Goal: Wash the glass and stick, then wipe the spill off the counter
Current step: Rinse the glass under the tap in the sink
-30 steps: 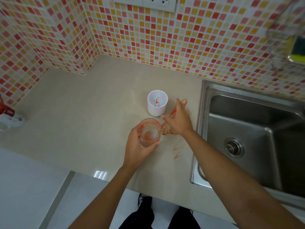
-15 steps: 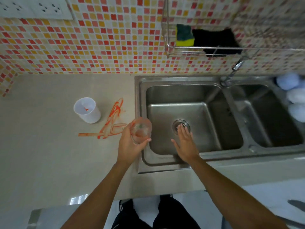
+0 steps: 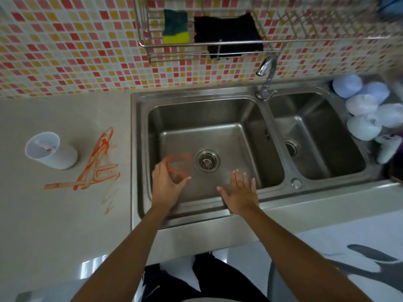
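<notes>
Head view shows the left hand (image 3: 166,188) holding the glass (image 3: 179,167) over the left basin of the sink (image 3: 139,131), its grip curled round the glass wall, rim smeared orange and mouth facing up toward the camera. The right hand (image 3: 239,192) hangs just beside it over the same basin with straight, spread fingers, holding nothing. The step in hand looks like the start of washing the glass: it is at the sink but dry, since no water shows at the tap (image 3: 266,71). The next move probably calls for the free right hand to reach up to the tap at the back of the sink, between the two basins, and then for the sponge (image 3: 176,27) in the wire rack (image 3: 218,43) on the wall. The stick cannot be made out with certainty; it may lie within the orange spill (image 3: 96,168) on the worktop (image 3: 43,214), next to the white cup (image 3: 51,151). The spill is unwiped. Compared with half a second ago, the glass has passed from above the sink's left edge to well inside the basin, near the drain (image 3: 207,160), and the right hand has slid rightward, away from the drain.
</notes>
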### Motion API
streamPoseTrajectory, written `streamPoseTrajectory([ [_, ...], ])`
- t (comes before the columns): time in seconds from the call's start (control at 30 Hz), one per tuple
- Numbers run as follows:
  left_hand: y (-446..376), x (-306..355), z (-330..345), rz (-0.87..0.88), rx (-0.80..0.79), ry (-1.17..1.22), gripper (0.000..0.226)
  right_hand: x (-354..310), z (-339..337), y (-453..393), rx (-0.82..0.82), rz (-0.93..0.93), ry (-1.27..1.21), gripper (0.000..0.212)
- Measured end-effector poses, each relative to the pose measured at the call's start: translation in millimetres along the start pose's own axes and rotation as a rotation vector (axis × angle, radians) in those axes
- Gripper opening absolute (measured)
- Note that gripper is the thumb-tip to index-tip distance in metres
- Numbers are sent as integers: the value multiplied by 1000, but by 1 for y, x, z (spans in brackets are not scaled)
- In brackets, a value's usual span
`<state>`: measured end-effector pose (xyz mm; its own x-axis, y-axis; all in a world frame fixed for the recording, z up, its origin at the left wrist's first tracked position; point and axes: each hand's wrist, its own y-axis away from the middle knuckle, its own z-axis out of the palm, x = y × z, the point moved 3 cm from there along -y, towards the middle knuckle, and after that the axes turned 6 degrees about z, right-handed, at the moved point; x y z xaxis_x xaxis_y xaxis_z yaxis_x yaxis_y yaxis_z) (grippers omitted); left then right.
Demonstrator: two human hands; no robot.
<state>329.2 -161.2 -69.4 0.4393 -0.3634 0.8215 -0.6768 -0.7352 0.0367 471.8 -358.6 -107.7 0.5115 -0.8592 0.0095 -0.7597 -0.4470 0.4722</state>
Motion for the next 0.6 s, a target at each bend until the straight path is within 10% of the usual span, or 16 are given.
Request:
streamPoseTrajectory([
  [0.6, -43, 14, 32, 347, -313, -959, 76, 2, 2, 0, 13, -10, -29, 81],
])
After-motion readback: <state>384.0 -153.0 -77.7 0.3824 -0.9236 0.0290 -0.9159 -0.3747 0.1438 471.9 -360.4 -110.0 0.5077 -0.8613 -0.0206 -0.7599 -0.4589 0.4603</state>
